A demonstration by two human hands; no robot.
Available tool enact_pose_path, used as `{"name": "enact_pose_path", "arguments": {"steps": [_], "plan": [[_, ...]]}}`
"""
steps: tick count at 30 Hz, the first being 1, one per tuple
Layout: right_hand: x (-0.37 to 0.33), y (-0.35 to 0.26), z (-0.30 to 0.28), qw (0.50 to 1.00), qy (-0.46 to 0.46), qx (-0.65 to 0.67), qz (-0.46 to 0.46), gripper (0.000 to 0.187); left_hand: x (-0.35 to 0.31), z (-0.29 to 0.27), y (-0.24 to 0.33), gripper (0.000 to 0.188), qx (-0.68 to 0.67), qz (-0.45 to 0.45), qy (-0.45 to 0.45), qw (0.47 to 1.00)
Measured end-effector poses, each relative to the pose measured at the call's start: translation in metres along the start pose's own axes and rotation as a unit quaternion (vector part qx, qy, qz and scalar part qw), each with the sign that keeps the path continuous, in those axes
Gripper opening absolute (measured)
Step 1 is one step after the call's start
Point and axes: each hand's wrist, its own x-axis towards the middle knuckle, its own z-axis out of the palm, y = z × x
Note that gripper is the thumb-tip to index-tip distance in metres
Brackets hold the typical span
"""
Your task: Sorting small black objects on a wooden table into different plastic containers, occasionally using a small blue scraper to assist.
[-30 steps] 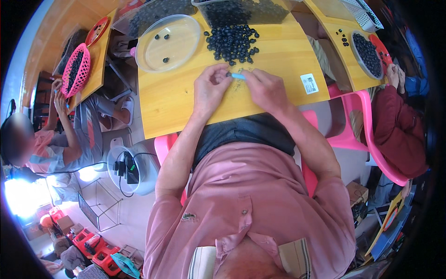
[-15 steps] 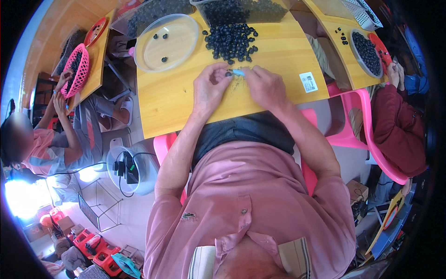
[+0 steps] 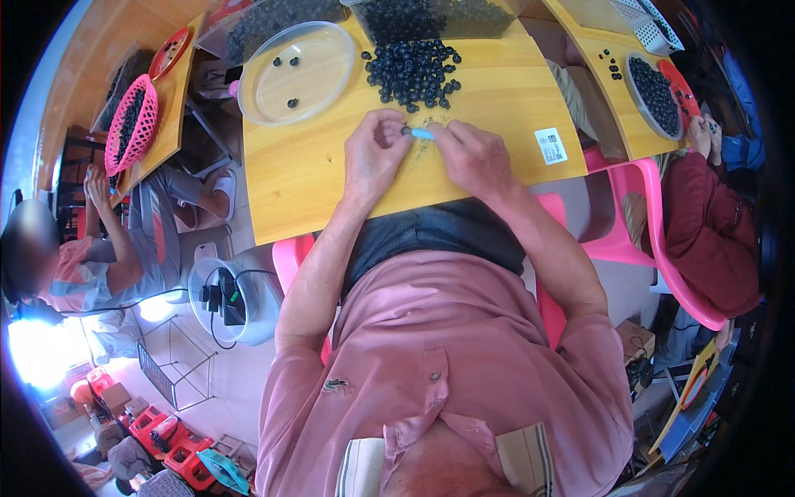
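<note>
My left hand [image 3: 374,157] pinches a small dark round ball [image 3: 406,130] between thumb and fingertips over the table. In my right hand [image 3: 476,156] is a slim tool with a light-blue handle [image 3: 421,133]; its end reaches the ball, and its working tip is too small to make out. Fine crumbs lie on the wood under the hands. Just beyond them is a heap of similar dark balls [image 3: 411,73], berry- or bead-like. At left stands a shallow clear round tray [image 3: 308,113] with three balls in it.
Clear bins of dark balls [image 3: 489,21] stand along the table's far edge. A white label [image 3: 550,146] lies at right. Co-workers sit either side, one near a pink basket [image 3: 149,132], one near a bowl of balls [image 3: 654,95]. A bucket [image 3: 257,306] stands at lower left.
The blue tool has shifted slightly left, and its end now meets the ball. The left co-worker's hands have drawn back from the pink basket.
</note>
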Motion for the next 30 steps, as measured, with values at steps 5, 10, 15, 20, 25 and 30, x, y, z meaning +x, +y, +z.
{"name": "enact_pose_path", "arguments": {"steps": [5,10,15,20,25,30], "plan": [[0.001,0.0,-0.001,1.0,0.0,0.0,-0.005,0.018,0.001,0.0,-0.001,0.03,-0.005,-0.001,-0.006,1.0],[0.0,0.0,0.0,1.0,0.0,-0.002,-0.004,0.017,0.001,0.0,-0.004,0.029,0.0,0.006,-0.005,1.0],[0.001,-0.001,0.002,1.0,0.008,0.01,0.01,0.018,0.003,-0.001,-0.006,0.035,-0.007,-0.002,-0.015,1.0],[-0.001,0.009,0.007,0.998,-0.013,0.001,0.056,0.02,0.0,-0.001,-0.005,0.029,-0.022,0.01,-0.001,1.0],[0.0,0.008,0.007,0.998,-0.024,0.003,0.061,0.021,0.001,-0.002,-0.007,0.026,-0.037,0.0,0.005,0.999],[-0.001,0.007,0.006,0.998,-0.012,0.016,0.059,0.02,0.002,-0.009,-0.005,0.02,-0.002,0.017,0.002,1.0]]}}
